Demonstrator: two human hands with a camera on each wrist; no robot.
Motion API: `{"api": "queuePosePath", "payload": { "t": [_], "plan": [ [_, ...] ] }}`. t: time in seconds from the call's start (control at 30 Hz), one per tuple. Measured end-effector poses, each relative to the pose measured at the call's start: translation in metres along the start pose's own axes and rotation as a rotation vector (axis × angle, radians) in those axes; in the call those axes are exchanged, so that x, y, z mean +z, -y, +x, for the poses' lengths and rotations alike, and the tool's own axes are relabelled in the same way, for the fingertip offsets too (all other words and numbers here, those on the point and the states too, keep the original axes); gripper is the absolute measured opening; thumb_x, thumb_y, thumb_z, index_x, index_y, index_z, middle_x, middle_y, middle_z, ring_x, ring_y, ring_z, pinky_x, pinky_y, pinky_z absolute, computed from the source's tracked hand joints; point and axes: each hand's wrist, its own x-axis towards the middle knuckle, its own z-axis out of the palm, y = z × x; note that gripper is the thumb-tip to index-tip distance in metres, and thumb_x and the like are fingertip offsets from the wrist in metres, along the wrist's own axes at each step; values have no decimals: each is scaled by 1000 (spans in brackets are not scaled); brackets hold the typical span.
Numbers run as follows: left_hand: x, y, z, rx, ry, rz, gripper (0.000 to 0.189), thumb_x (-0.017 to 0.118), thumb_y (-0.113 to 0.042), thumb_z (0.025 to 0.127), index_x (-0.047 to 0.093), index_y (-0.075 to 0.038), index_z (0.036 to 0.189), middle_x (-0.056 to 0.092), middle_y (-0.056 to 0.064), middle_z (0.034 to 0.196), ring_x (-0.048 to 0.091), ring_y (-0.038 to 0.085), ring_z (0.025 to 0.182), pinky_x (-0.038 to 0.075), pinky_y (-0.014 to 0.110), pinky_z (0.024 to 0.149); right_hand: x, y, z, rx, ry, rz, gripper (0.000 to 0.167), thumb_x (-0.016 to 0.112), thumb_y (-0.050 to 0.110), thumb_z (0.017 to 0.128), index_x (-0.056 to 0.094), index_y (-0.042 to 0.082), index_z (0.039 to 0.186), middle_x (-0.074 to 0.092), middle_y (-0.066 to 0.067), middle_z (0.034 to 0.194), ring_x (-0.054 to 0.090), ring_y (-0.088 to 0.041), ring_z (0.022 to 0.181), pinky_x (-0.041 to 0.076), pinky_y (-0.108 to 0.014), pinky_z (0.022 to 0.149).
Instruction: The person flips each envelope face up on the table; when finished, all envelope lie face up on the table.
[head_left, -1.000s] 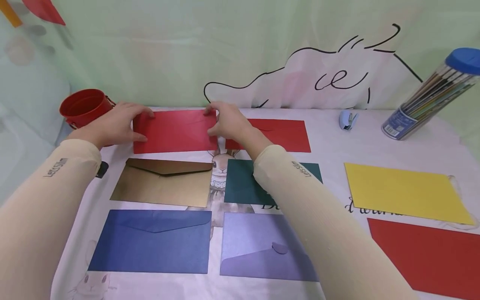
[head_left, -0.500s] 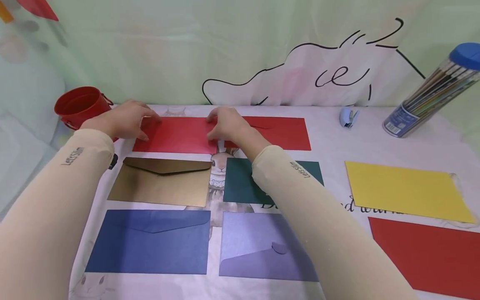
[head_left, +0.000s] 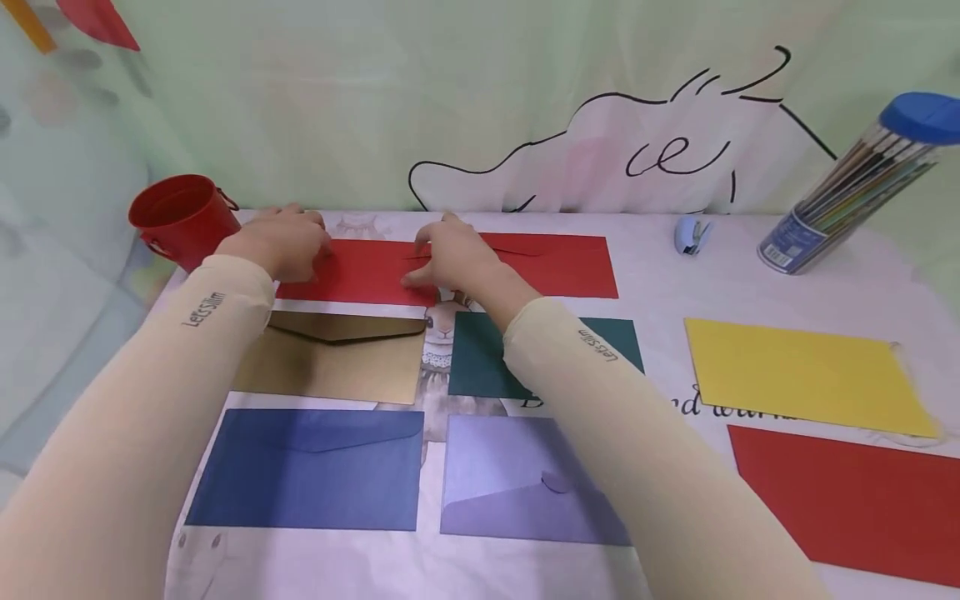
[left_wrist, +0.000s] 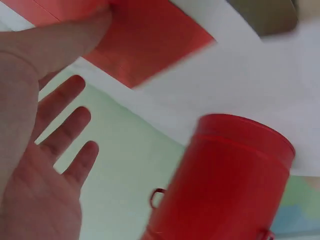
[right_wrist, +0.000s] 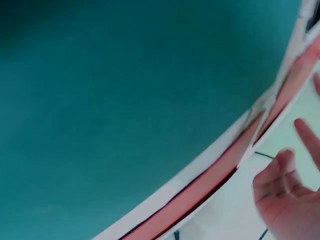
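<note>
A red envelope [head_left: 360, 271] lies in the back row at the left of the table in the head view. My left hand [head_left: 281, 243] is over its left end; in the left wrist view the thumb [left_wrist: 75, 35] lies along the red paper and the other fingers are extended and spread. At the envelope's right end is my right hand [head_left: 459, 260], thumb and forefinger apart over the paper. A second red envelope [head_left: 562, 267] lies right of that hand. In front lie a gold envelope [head_left: 337, 367], a dark green envelope [head_left: 483, 358], a blue envelope [head_left: 315, 479] and a lilac envelope [head_left: 510, 467].
A red bucket [head_left: 183, 218] stands beside my left wrist. A yellow sheet [head_left: 802, 375] and a red sheet [head_left: 855, 500] lie at the right. Behind them are a small blue stapler [head_left: 690, 235] and a leaning tube of pencils or brushes [head_left: 847, 192]. A curtain [head_left: 300, 108] borders the back.
The left red envelope's back edge has come down and forward, and it now lies flat. My left hand has shifted right over it; the right hand has stayed almost in place.
</note>
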Motion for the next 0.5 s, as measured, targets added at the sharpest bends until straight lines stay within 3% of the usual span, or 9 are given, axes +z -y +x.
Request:
{"api": "queuePosePath", "payload": {
  "t": [0.1,0.23,0.37,0.5],
  "plan": [
    [-4,-22,-2,27,-45,34,60,82,-17,80,60,-6,135,50,23,136,40,45,128,37,61,105,-7,-13,-17,-40,17,72,60,86,35,80,64,16,132,49,-12,134,46,-25,122,57,-33,80],
    [-12,-56,-7,87,-148,9,49,76,-20,87,63,-10,134,51,19,138,40,40,131,29,59,112,-25,-41,-52,-117,45,78,59,87,32,77,67,14,130,55,-12,128,52,-26,115,56,-37,82],
    [-19,-101,-19,202,-251,-47,40,70,-23,92,67,-14,130,55,13,136,42,35,131,28,54,113,-45,-80,-107,-173,42,46,55,87,33,78,70,11,126,58,-13,122,57,-28,105,53,-42,83],
    [-21,-151,-33,313,-335,-121,37,70,-28,92,69,-18,128,59,6,133,46,29,128,32,50,111,-62,-115,-171,-156,49,34,54,87,33,79,70,10,125,58,-15,119,58,-31,100,54,-39,77]
  ]
}}
